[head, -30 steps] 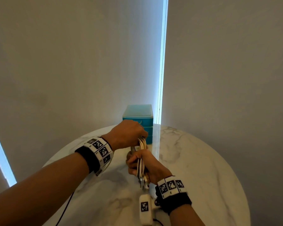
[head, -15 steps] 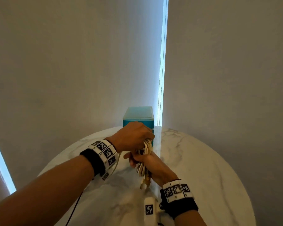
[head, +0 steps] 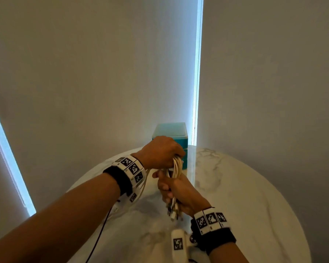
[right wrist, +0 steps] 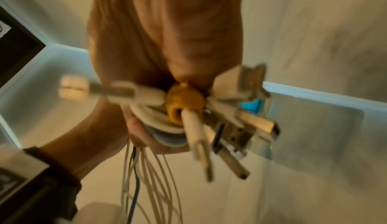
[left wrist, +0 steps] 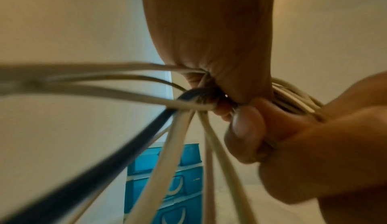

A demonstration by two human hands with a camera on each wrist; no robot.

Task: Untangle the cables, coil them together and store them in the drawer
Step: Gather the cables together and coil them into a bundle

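A bundle of white cables [head: 176, 168] with one dark cable [left wrist: 87, 183] is held above the marble table [head: 245, 205]. My left hand [head: 160, 151] grips the upper loops of the bundle from above. My right hand [head: 177, 190] is curled round the lower part, with several plug ends [head: 174, 213] sticking out below it. In the right wrist view the plug ends [right wrist: 226, 128] fan out from the fist, one with a yellow collar [right wrist: 184, 103]. The teal drawer unit [head: 171, 132] stands just behind the hands, its drawers [left wrist: 178, 186] shut.
The round marble table sits in a corner between two pale walls. A bright slit of window [head: 197, 73] runs down behind the drawer unit. A thin black lead [head: 97, 240] hangs from my left wrist.
Both hands have drifted slightly up and away toward the drawer unit, still holding the bundle. The right hand has slid along the cables, leaving the plug ends hanging below it.
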